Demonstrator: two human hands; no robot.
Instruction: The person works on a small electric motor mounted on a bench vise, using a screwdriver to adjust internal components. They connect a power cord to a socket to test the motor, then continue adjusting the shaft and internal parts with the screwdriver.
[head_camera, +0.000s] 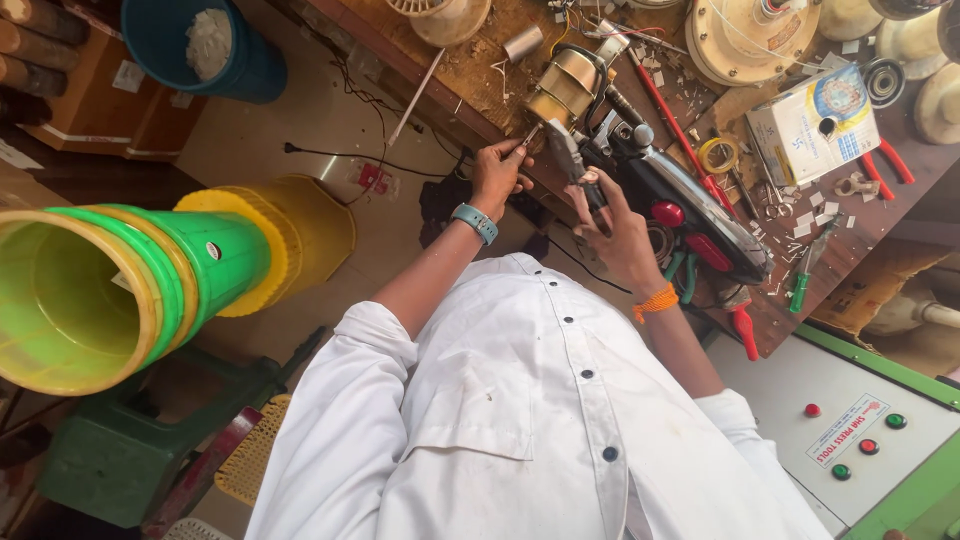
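Left hand grip closed on small tool at motor; right hand grip clamps pliers.

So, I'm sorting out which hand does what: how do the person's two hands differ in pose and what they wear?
The left hand wears a teal wristband and pinches a thin tool whose tip meets the brass-coloured motor part; the right hand wears an orange thread and grips a grey metal piece beside the black housing. The left is curled in a fist, the right's fingers extend upward. Both are bare and work at the bench edge.
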